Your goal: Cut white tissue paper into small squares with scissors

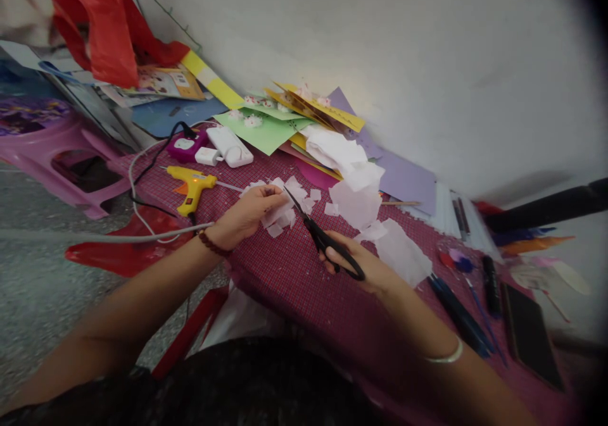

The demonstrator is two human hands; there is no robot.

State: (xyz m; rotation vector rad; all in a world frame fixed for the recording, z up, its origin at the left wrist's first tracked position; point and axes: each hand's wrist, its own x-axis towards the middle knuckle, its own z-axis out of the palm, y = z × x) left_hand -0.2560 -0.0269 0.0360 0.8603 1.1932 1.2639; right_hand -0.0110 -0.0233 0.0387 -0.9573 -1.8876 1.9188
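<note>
My right hand [349,258] is closed round the handles of black scissors [311,228], whose blades point up and left toward my other hand. The fingers of my left hand [251,211] are pinched on a small piece of white tissue paper [281,199] near the scissor tips. Beneath and beyond it, many small cut paper squares [297,192] lie in a loose pile on the checked red cloth. Larger white tissue sheets [356,198] lie crumpled just beyond my right hand.
A yellow glue gun [192,188] stands left of my hands, by white and purple plug adapters [230,147] and cables. Green card [266,131] with paper flowers and purple sheets [403,176] rest against the wall. Pens and a dark phone-like slab [529,334] lie right.
</note>
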